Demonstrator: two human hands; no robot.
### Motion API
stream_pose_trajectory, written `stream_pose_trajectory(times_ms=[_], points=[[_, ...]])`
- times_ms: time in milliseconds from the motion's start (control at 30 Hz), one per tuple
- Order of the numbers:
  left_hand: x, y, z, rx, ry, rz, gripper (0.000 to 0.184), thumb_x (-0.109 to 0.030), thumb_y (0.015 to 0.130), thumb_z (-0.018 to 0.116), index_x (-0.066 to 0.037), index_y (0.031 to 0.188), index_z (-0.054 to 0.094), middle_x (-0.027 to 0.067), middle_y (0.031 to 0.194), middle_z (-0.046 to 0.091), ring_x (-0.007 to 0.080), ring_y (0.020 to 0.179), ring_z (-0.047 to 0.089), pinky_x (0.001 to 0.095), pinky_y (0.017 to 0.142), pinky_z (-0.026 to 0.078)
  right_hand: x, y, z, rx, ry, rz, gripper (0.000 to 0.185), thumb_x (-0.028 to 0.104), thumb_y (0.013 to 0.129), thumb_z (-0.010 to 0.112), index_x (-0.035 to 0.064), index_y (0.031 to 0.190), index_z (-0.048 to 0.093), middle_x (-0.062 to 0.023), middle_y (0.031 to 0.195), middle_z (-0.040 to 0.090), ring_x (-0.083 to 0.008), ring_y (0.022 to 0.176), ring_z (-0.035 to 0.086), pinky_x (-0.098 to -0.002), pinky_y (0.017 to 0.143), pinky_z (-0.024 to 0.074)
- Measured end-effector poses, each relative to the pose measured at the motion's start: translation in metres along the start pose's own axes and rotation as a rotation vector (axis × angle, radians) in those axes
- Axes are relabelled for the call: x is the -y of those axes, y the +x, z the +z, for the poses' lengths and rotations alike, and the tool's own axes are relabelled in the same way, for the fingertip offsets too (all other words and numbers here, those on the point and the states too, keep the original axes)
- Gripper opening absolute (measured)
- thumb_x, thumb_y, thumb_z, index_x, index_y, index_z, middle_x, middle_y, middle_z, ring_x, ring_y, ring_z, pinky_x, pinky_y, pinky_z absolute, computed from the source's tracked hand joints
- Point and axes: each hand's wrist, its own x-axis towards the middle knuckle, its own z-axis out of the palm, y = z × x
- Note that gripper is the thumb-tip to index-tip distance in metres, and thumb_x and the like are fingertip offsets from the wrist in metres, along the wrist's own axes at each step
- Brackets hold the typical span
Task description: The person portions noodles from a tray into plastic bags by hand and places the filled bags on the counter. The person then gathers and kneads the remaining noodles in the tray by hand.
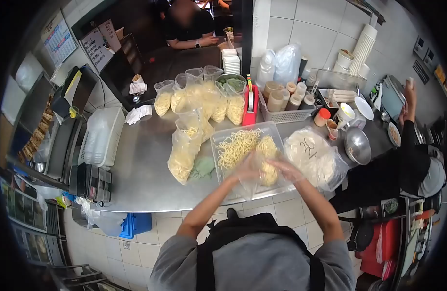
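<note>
Yellow noodles (235, 147) lie loose in a clear plastic tub (218, 180) in front of me. Over the tub's right half is a clear plastic bag (251, 186) with a clump of noodles (268, 169) in or behind it. My left hand (248, 169) grips the bag's left side, its fingers partly blurred. On the other side, my right hand (285, 170) pinches the bag's film. Filled bags of noodles (183, 154) stand left of the tub, with several more behind. A green cloth or bag (202, 168) touches the tub's left side.
A bag of pale round wrappers (310, 154) marked with writing lies right of the tub. Behind are a red tape dispenser (251, 105) and a basket of sauce bottles (287, 114). A metal bowl (357, 146) is near a co-worker (403, 165) at right. Left stands a white crate (115, 140).
</note>
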Motion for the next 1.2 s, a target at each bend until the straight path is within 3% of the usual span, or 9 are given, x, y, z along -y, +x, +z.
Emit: stream_pose_trajectory(times_ms=[100,267,433,533,733,833,933,1033,1200], points=[[-0.011,-0.017,0.005,-0.135,-0.051,0.178,0.119,-0.037,0.06,0.085,-0.003,0.147,0.01,0.0162,0.152,0.017,0.0281,0.139,0.018,0.0367,0.113,0.021,-0.006,-0.005,-0.001,-0.098,0.101,0.019,0.089,0.019,0.082,0.069,-0.0023,0.145,0.009,-0.0161,0.141,0.035,-0.0227,0.127,0.04,-0.0337,0.105,0.0334],[-0.01,-0.03,0.005,-0.322,0.02,0.421,0.119,-0.022,0.06,0.087,-0.004,0.147,0.007,0.0189,0.15,0.019,0.0292,0.138,0.021,0.0387,0.112,0.023,0.015,0.005,0.016,0.095,-0.256,-0.249,0.107,0.021,0.07,0.078,0.0047,0.147,0.006,-0.0166,0.149,0.019,-0.0256,0.138,0.018,-0.036,0.113,0.019],[0.02,-0.016,-0.003,-0.28,-0.142,0.087,0.121,-0.042,0.056,0.086,0.002,0.144,0.016,0.0187,0.147,0.027,0.0291,0.136,0.027,0.038,0.111,0.024,0.008,0.048,0.002,0.251,-0.532,-0.393,0.117,0.02,0.067,0.081,0.0057,0.147,-0.003,-0.0161,0.152,0.008,-0.0236,0.14,0.013,-0.0367,0.113,0.0151],[0.011,-0.009,-0.009,-0.303,-0.08,-0.023,0.114,-0.041,0.059,0.085,0.005,0.142,0.022,0.0203,0.143,0.032,0.0292,0.134,0.03,0.0375,0.111,0.025,0.024,0.051,0.019,0.29,-0.195,-0.343,0.114,0.022,0.069,0.08,0.0043,0.146,-0.003,-0.0196,0.148,0.019,-0.0276,0.136,0.024,-0.0371,0.112,0.0212],[-0.017,-0.022,-0.055,-0.161,-0.027,-0.03,0.095,-0.039,0.073,0.075,-0.005,0.145,0.022,0.018,0.147,0.028,0.0289,0.138,0.021,0.0367,0.113,0.017,0.052,0.061,-0.001,0.217,-0.401,0.049,0.088,0.028,0.078,0.071,0.0006,0.144,0.018,-0.0212,0.127,0.05,-0.029,0.125,0.044,-0.0413,0.106,0.0312],[-0.03,-0.03,-0.063,-0.068,-0.063,0.054,0.094,-0.041,0.075,0.073,-0.009,0.146,0.022,0.0161,0.148,0.026,0.0276,0.138,0.02,0.0372,0.113,0.017,0.059,0.069,0.011,0.018,-0.91,-0.644,0.07,0.021,0.078,0.067,0.0068,0.139,0.036,-0.0184,0.122,0.055,-0.0307,0.114,0.053,-0.0436,0.102,0.0342],[-0.014,-0.039,-0.046,0.016,-0.002,0.036,0.09,-0.039,0.076,0.072,-0.011,0.146,0.023,0.013,0.149,0.026,0.0267,0.138,0.022,0.0375,0.113,0.017,0.061,0.087,0.026,0.305,-1.147,-1.047,0.049,0.015,0.073,0.064,0.0095,0.121,0.057,-0.0157,0.114,0.058,-0.0334,0.101,0.057,-0.044,0.095,0.0379],[-0.025,-0.047,-0.051,-0.042,0.084,0.092,0.086,-0.035,0.077,0.074,-0.012,0.145,0.026,0.0143,0.145,0.033,0.0285,0.133,0.032,0.0379,0.109,0.025,0.028,0.106,0.03,0.366,-0.944,-0.686,0.029,0.01,0.066,0.063,0.0101,0.094,0.067,-0.012,0.099,0.061,-0.0316,0.097,0.056,-0.0433,0.09,0.039],[-0.05,-0.104,-0.082,-0.058,0.011,0.008,0.058,-0.025,0.082,0.068,-0.009,0.134,0.046,0.0153,0.131,0.051,0.0249,0.12,0.049,0.0371,0.1,0.039,0.026,0.095,0.041,0.277,-0.546,-0.581,0.013,0.006,0.07,0.056,0.0054,0.08,0.064,-0.0108,0.082,0.06,-0.0273,0.089,0.057,-0.0374,0.086,0.039]])
